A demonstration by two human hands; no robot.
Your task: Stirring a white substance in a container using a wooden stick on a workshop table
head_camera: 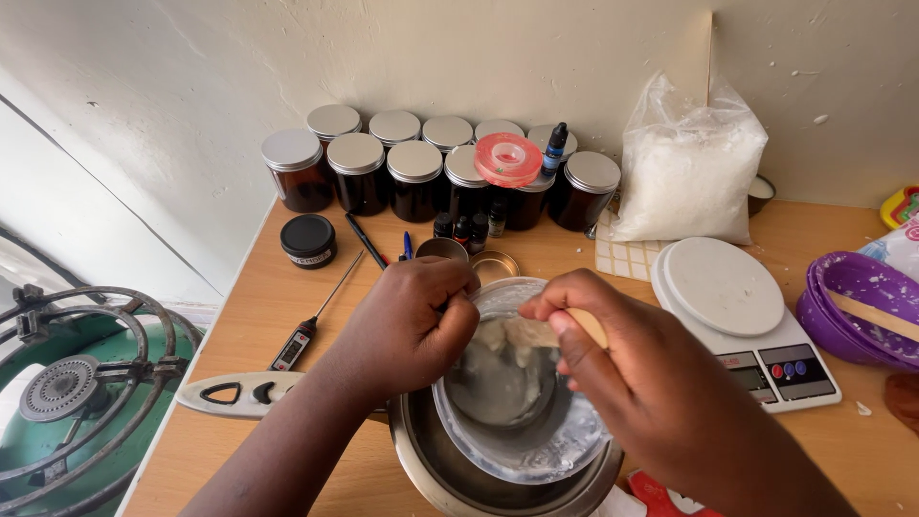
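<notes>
My left hand point(407, 325) grips the rim of a tilted metal bowl point(517, 436) smeared with whitish wax, held over a steel pot point(431, 469) at the table's front edge. My right hand point(613, 359) holds a wooden stick point(586, 324) and presses it inside the bowl against a soft pale lump of wax point(512, 337). The two hands almost meet over the bowl's far rim. The stick's tip is hidden in the wax.
Several dark jars with silver lids point(388, 172) line the wall, a pink tape roll point(507, 159) on top. A bag of white flakes point(684, 172), white kitchen scale point(742, 316), purple bowl point(857, 306), probe thermometer point(306, 325), black tin point(308, 239), gas burner point(77, 393).
</notes>
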